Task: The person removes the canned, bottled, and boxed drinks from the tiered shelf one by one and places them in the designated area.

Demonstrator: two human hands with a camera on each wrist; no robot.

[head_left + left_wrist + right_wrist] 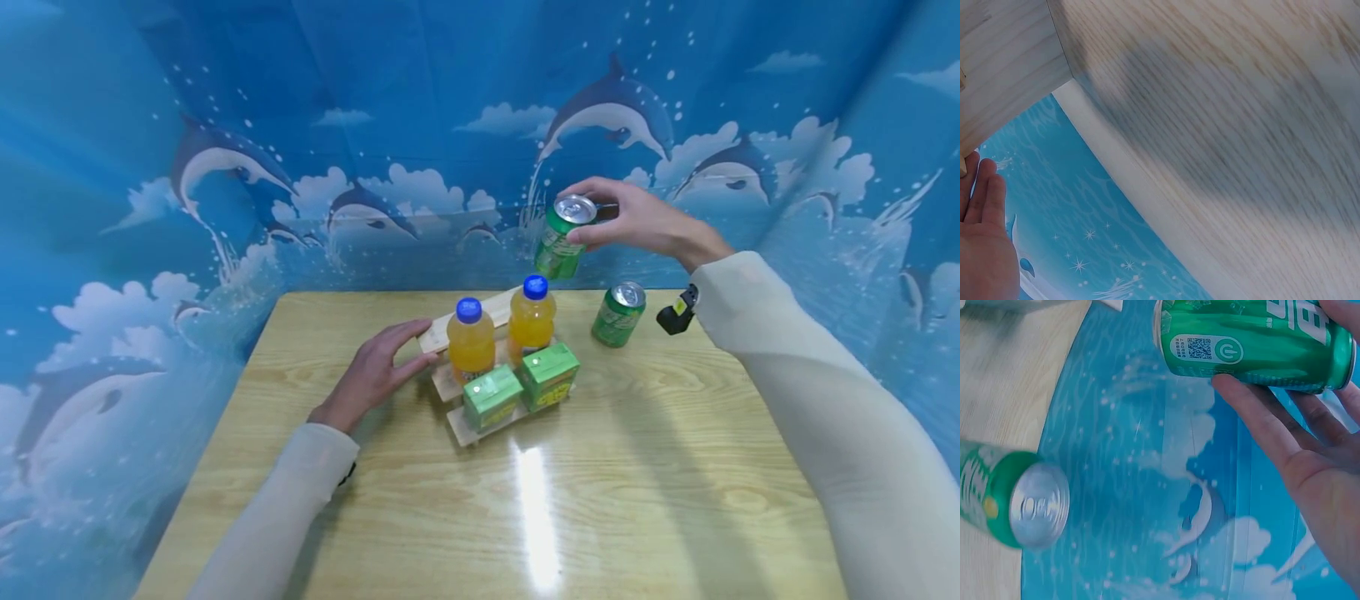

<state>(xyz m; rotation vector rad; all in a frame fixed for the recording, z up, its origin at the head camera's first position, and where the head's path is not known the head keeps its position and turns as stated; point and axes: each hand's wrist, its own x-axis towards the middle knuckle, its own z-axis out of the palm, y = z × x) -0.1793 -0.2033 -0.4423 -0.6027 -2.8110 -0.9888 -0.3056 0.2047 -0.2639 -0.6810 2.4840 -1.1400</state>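
Observation:
A small tiered wooden rack (465, 436) stands on the table. Two orange drink bottles with blue caps, one on the left (471, 343) and one on the right (532, 317), stand on its middle tier. Two green drink cartons, a left one (492, 397) and a right one (550, 375), occupy the front step. My left hand (375, 367) holds the rack's left end, thumb in front and fingers behind. Raised above the rack's right rear, a green soda can (558, 242) is gripped upright by my right hand (630, 218). Another green can (618, 315) stands right of the rack.
A wood-grain table (420, 517) lies under everything, its far edge just behind the rack. Blue dolphin-print curtain (420, 108) rises behind the table and along both sides. A dark strap with a small device (677, 312) hangs at the right cuff.

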